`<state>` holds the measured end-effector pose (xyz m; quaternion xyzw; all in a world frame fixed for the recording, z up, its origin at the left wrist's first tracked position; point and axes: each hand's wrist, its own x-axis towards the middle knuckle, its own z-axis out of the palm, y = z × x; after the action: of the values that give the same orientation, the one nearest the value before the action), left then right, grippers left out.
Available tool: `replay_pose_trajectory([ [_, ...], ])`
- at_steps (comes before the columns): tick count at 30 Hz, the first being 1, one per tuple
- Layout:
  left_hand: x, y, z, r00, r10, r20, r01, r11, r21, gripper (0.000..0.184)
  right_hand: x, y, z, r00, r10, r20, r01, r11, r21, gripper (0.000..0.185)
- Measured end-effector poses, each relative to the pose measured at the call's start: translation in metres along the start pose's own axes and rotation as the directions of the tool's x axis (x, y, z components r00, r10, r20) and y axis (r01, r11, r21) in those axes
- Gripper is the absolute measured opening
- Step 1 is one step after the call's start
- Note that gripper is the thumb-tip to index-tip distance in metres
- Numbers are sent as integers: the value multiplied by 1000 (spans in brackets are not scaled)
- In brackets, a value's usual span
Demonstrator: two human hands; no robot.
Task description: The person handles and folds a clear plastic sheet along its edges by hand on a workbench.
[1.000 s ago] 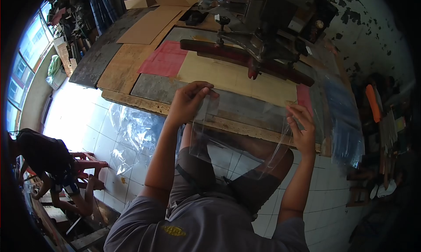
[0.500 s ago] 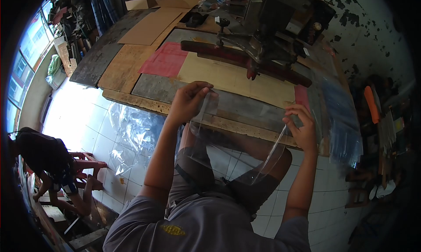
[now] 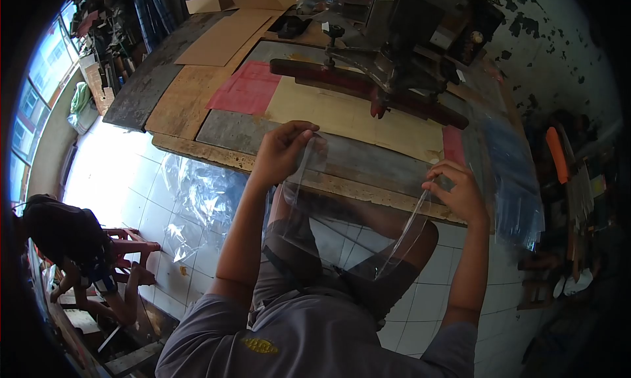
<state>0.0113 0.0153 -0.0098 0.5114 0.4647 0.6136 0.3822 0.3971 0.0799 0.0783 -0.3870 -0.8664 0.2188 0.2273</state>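
A clear plastic sheet (image 3: pixel 348 243) hangs in a sag between my two hands, above my lap. Its upper left corner is pinched by my left hand (image 3: pixel 287 149), just in front of the work table's edge. At the other side my right hand (image 3: pixel 456 189) grips the sheet's right edge between thumb and fingertips. Beyond both hands lies a yellow sheet (image 3: pixel 348 115) with a red piece (image 3: pixel 243 89) at its left end. Over it stands a dark press (image 3: pixel 394 62) with a long red-brown bar (image 3: pixel 368 92).
Stacked clear plastic (image 3: pixel 516 181) hangs over the table's right side. More crumpled plastic (image 3: pixel 200 190) is below the left edge. Flat cardboard (image 3: pixel 227 36) lies at the back left. Another person (image 3: pixel 72 246) is bent over at the lower left, beside a red stool (image 3: pixel 135 246).
My right forearm and elbow have swung outward to the right, and the right hand has dipped slightly. My left hand stays nearly still. The plastic remains between both hands.
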Motion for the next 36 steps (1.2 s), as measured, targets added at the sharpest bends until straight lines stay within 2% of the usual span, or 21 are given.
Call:
replay_pose_trajectory([
  [3,1,3,0,1000,-11,0,11,1000,24,25,-3,0,-3,999,-22,30,22,999,-26,26],
  [6,1,2,1,1000,-8,-19,9,999,33,26,-5,1,2,997,-64,-30,69,984,166,23],
  [9,0,4,3,1000,-3,-16,3,1000,10,25,-8,12,8,994,-67,-87,87,965,248,21],
  [12,-1,8,2,1000,-13,2,13,1000,18,26,-14,24,21,993,-16,-115,69,878,473,19],
  [18,0,5,0,999,-36,36,37,999,-21,26,-22,31,26,994,76,-78,-16,810,586,17],
  [23,-1,8,0,991,-135,0,135,990,36,26,-23,25,29,987,113,-116,-31,836,548,14],
  [27,-1,12,1,992,-127,10,127,991,34,27,-25,21,29,968,191,-162,-67,820,568,14],
  [36,-2,12,2,999,-40,-11,40,999,-13,27,-24,-11,21,931,226,-286,-32,831,556,12],
])
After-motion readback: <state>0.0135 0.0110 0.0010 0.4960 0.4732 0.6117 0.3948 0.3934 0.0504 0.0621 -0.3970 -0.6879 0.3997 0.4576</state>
